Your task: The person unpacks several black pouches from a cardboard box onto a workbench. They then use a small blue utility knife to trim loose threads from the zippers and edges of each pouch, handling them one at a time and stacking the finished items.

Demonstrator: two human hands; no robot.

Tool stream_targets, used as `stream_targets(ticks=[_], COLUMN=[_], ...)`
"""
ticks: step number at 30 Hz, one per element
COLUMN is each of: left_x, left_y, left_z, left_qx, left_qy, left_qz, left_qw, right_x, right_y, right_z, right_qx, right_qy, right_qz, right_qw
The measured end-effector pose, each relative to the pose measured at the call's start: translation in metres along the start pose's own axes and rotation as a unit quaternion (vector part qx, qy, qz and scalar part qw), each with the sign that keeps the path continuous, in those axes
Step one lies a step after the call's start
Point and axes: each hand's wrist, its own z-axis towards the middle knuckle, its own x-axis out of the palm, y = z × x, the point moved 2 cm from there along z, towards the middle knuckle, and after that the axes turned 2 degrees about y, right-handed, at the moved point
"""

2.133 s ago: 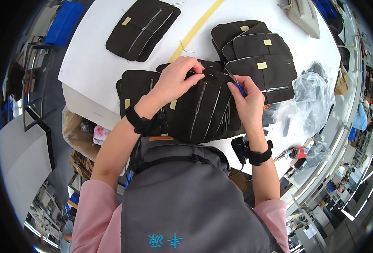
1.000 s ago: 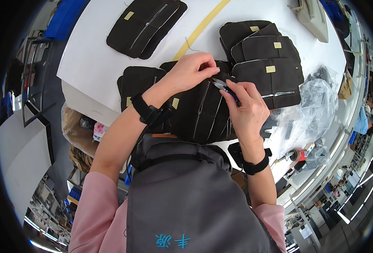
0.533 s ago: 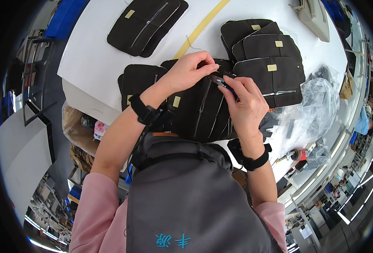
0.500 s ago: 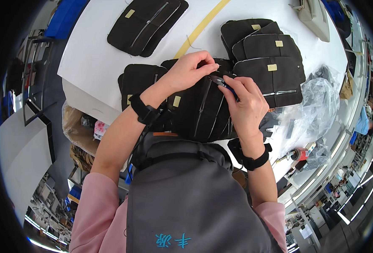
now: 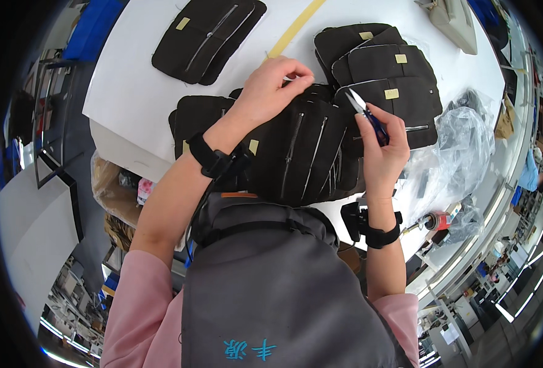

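Note:
A dark fabric panel with zippers [image 5: 293, 150] lies on the table edge right in front of me, one of several overlapping there. Over its far edge is my left hand [image 5: 277, 86], thumb and forefinger pinched together; whatever is between them is too small to make out. My right hand [image 5: 385, 144] grips a pair of thread snips [image 5: 369, 116] with dark blue handles. Their bright blades point up and to the left, apart from the fabric, in front of the stacked dark panels [image 5: 382, 61] at the right, which carry small yellow tags.
Another pair of dark zippered panels [image 5: 207, 37] lies at the far left of the white table [image 5: 121, 86]. A yellow strip [image 5: 296, 27] crosses the tabletop. Clear plastic bags [image 5: 462, 141] and a red can [image 5: 437, 221] are at the right. An open bag-lined box [image 5: 115, 196] stands below the left edge.
My right hand has drawn the snips away to the right from the fabric's far edge. My left hand has risen slightly away from me, still pinched.

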Motion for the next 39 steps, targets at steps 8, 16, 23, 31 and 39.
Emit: stream_targets(ticks=[8,16,23,31,39], left_x=[0.023,0.023,0.02,0.019,0.009], left_y=[-0.02,-0.012,-0.012,-0.008,-0.017], left_z=[0.004,0.003,0.002,0.003,0.004], left_qx=[0.104,-0.035,-0.058,-0.043,-0.032], left_qy=[0.073,0.088,0.12,0.103,0.095], left_qz=[0.154,-0.066,-0.084,-0.127,-0.037], left_qw=[0.98,0.993,0.988,0.986,0.994], right_x=[-0.01,-0.002,0.004,0.004,0.005], right_y=[0.0,-0.002,-0.004,-0.006,-0.011], right_z=[-0.006,-0.014,-0.01,-0.009,-0.012], right_qx=[0.021,-0.08,-0.095,-0.102,-0.052], right_qy=[0.023,0.037,0.054,0.05,0.057], right_qz=[-0.001,-0.075,-0.088,-0.084,-0.058], right_qw=[1.0,0.993,0.99,0.99,0.995])
